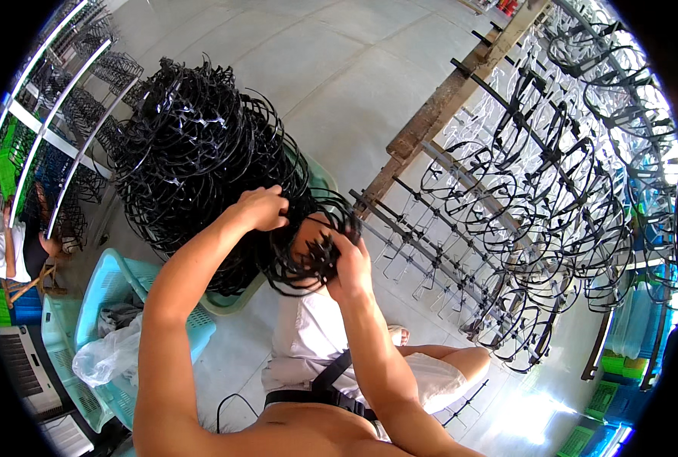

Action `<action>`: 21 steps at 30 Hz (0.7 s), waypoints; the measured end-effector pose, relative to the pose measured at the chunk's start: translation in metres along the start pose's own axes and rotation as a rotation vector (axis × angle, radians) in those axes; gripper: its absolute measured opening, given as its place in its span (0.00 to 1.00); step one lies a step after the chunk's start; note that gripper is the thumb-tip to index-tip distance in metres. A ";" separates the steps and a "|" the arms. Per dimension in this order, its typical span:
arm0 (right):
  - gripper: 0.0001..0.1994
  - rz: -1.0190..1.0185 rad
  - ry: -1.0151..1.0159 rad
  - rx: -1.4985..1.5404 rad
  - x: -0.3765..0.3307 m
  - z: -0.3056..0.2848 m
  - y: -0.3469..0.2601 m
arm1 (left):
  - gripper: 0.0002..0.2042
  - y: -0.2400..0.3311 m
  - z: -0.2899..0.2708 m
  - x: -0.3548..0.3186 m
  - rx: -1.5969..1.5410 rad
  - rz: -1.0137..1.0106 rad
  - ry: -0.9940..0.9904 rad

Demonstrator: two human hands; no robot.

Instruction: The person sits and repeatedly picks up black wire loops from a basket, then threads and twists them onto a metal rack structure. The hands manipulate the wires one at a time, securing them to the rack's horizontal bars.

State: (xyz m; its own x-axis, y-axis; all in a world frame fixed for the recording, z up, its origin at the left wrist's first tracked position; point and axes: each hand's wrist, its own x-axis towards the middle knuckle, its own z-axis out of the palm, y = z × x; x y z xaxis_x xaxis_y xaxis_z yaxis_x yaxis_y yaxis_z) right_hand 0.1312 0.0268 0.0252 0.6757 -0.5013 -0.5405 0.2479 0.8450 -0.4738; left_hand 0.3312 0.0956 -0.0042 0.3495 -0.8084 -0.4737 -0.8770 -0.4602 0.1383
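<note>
A large tangled heap of thin black hoop-shaped pieces [194, 145] rises in front of me, resting in a pale green basket [228, 305]. My right hand [350, 266] is closed around a bunch of the black hoops [320, 255], held over my lap beside the heap. At the heap's near right edge is my left hand [263, 209], its fingers curled inward. What sits between those fingers is hidden among the dark loops. Several hoops arch between the two hands.
On the right stands a rack with a wooden beam [423, 126] and rods, hung with many black hoops [537, 183]. Light blue baskets [107, 286] with a clear plastic bag [107, 358] are at the left. Another person [11, 251] sits at the far left, near curved metal rails [68, 95].
</note>
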 end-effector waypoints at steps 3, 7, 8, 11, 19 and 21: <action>0.10 -0.069 0.036 -0.011 -0.039 -0.017 -0.008 | 0.14 -0.003 0.015 -0.010 -0.217 0.049 0.248; 0.08 -0.052 0.014 0.210 -0.061 -0.028 -0.019 | 0.12 0.029 -0.013 -0.095 -0.821 -0.060 0.957; 0.08 -0.040 0.007 0.302 -0.065 -0.029 -0.018 | 0.16 0.036 -0.012 -0.127 -1.135 -0.064 0.835; 0.13 -0.005 -0.079 0.429 -0.057 -0.018 -0.010 | 0.29 0.054 0.021 -0.201 -0.960 0.359 -0.063; 0.16 0.226 -0.243 0.258 -0.085 0.003 0.002 | 0.47 0.152 0.038 -0.137 -2.154 0.655 0.753; 0.15 0.345 -0.291 0.018 -0.085 -0.001 -0.003 | 0.37 0.133 0.050 -0.138 -1.937 0.558 0.793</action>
State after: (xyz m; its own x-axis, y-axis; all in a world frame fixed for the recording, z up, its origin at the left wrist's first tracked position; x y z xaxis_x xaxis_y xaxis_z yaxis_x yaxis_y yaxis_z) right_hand 0.0726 0.0669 0.0720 0.8876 -0.1185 -0.4451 -0.0158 0.9579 -0.2866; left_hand 0.1502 0.1647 0.0366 0.7196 -0.6620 0.2095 0.2511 0.5294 0.8103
